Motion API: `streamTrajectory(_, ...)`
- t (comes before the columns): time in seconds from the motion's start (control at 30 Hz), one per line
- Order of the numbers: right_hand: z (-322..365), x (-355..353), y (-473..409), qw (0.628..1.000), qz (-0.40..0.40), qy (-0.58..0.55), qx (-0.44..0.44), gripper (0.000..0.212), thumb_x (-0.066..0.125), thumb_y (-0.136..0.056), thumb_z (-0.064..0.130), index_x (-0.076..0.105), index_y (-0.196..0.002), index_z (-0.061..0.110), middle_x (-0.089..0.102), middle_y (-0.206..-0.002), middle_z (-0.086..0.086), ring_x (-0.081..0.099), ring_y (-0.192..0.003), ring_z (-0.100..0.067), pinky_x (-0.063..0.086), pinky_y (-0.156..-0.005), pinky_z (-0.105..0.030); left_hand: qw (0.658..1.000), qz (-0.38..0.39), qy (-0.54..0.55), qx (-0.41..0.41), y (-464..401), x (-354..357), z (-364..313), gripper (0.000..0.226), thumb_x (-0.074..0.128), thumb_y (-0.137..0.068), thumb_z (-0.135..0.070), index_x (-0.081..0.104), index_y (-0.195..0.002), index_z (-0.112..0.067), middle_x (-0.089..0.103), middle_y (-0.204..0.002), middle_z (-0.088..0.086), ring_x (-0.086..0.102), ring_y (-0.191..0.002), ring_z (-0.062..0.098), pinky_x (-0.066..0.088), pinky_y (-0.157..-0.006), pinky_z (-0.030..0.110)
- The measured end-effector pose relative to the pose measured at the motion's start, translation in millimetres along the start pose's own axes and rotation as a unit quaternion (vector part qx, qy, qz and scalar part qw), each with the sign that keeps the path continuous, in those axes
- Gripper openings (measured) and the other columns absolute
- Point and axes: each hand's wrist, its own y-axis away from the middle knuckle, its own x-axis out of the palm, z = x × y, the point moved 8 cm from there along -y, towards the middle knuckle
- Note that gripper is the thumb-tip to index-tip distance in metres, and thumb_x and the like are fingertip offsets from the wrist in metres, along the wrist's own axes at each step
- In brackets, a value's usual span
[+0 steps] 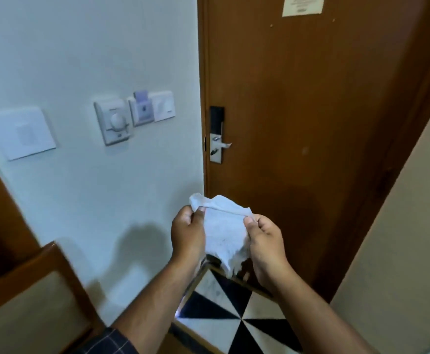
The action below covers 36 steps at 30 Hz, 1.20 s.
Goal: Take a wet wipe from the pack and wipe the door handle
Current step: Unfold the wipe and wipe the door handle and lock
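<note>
A pale wall [81, 60] fills the left of the frame and a brown door [311, 123] the centre and right; black-and-white floor tiles [224, 310] show at the bottom. Wall switches [134, 113] sit left of centre. My two hands work in the lower centre. The left hand [187, 233] pinches the upper left corner of the wipe [224, 231]; the right hand [266, 238] pinches its upper right edge, so the sheet hangs spread between them, its lower part crumpled. No pack is in view. The handle [222, 144] lies above the hands and well apart from them, almost straight up the frame from the wipe, at the door's left edge. It is a lever on a metal plate [216, 149], its long axis running sideways with the free end pointing right. Both hands appear about equally placed to reach it. I judge the wipe is taken and the handle is not yet wiped.
</note>
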Motion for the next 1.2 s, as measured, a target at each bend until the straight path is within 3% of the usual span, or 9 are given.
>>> streamTrajectory(0.23,32,-42,-82,0.994,-0.020,-0.102,-0.025,0.028,0.041,-0.103,0.022,0.063,-0.087,0.014,0.068,-0.091,-0.027,0.065,-0.077,-0.031,0.054,-0.069,-0.040,0.994,-0.060,0.060,-0.074,-61,88,-4,0.049,0.052,-0.088,-0.062,0.064,-0.074,-0.016,0.064,-0.069,0.004,0.058,-0.064,0.023,0.045,-0.058,0.032)
streamTrajectory(0.33,42,-60,-123,0.993,-0.017,-0.118,-0.015,0.031,0.041,-0.103,0.028,0.065,-0.085,0.021,0.067,-0.093,-0.030,0.065,-0.077,-0.040,0.054,-0.072,-0.047,0.976,0.073,0.060,-0.195,-64,139,22,0.089,0.030,-0.073,-0.090,0.070,-0.101,-0.016,0.072,-0.090,0.008,0.062,-0.072,0.022,0.046,-0.057,0.029)
streamTrajectory(0.4,44,-64,-147,0.993,-0.015,-0.115,-0.012,0.029,0.042,-0.102,0.030,0.064,-0.088,0.018,0.069,-0.096,-0.027,0.068,-0.080,-0.036,0.055,-0.074,-0.044,0.930,0.221,0.102,-0.274,-44,181,41,0.102,0.024,-0.061,-0.099,0.067,-0.117,-0.025,0.072,-0.115,0.008,0.068,-0.103,0.028,0.055,-0.086,0.043)
streamTrajectory(0.5,34,-64,-187,0.992,-0.007,-0.128,0.009,0.030,0.043,-0.102,0.031,0.055,-0.093,0.005,0.061,-0.091,-0.031,0.059,-0.078,-0.041,0.051,-0.080,-0.049,0.895,0.270,0.191,-0.299,-39,221,42,0.082,0.042,-0.075,-0.085,0.064,-0.123,-0.023,0.069,-0.125,0.012,0.065,-0.116,0.032,0.044,-0.106,0.057)
streamTrajectory(0.63,15,-60,-232,0.996,-0.044,-0.080,0.013,0.026,0.040,-0.102,0.031,0.060,-0.099,0.015,0.068,-0.090,-0.011,0.064,-0.082,-0.025,0.055,-0.074,-0.043,0.962,0.085,0.149,-0.210,-105,205,35,0.031,0.057,-0.096,-0.037,0.066,-0.113,-0.012,0.076,-0.105,0.010,0.072,-0.098,0.027,0.054,-0.095,0.048)
streamTrajectory(0.77,4,-55,-272,0.996,-0.085,-0.026,-0.011,0.022,0.039,-0.102,0.033,0.053,-0.091,0.021,0.053,-0.082,0.004,0.050,-0.070,-0.012,0.042,-0.059,-0.029,0.996,0.045,-0.003,-0.078,-149,201,25,0.028,0.052,-0.097,-0.042,0.068,-0.087,-0.022,0.073,-0.085,-0.004,0.068,-0.085,0.019,0.055,-0.075,0.036)
streamTrajectory(0.97,5,-9,-349,0.996,-0.068,-0.015,-0.052,0.026,0.041,-0.102,0.026,0.066,-0.097,0.021,0.074,-0.085,0.004,0.071,-0.078,-0.010,0.053,-0.057,-0.016,0.987,0.067,0.081,-0.119,-256,211,57,0.016,0.056,-0.097,-0.027,0.071,-0.092,-0.023,0.076,-0.096,0.004,0.071,-0.094,0.025,0.057,-0.077,0.038)
streamTrajectory(1.13,12,50,-437,0.993,-0.102,0.025,-0.055,0.030,0.047,-0.100,0.026,0.057,-0.128,0.020,0.063,-0.127,0.000,0.059,-0.117,-0.020,0.052,-0.096,-0.045,0.984,0.079,0.119,-0.103,-365,213,54,0.019,0.056,-0.096,-0.021,0.072,-0.088,-0.024,0.076,-0.095,0.005,0.070,-0.092,0.023,0.055,-0.081,0.040)
streamTrajectory(1.2,19,72,-471,0.988,-0.125,0.050,-0.078,0.038,0.051,-0.098,0.025,0.051,-0.136,0.018,0.056,-0.136,0.000,0.052,-0.125,-0.019,0.048,-0.102,-0.042,0.986,0.081,0.114,-0.086,-412,210,53,0.016,0.056,-0.096,-0.023,0.072,-0.093,-0.023,0.076,-0.098,0.002,0.070,-0.094,0.020,0.055,-0.086,0.042)
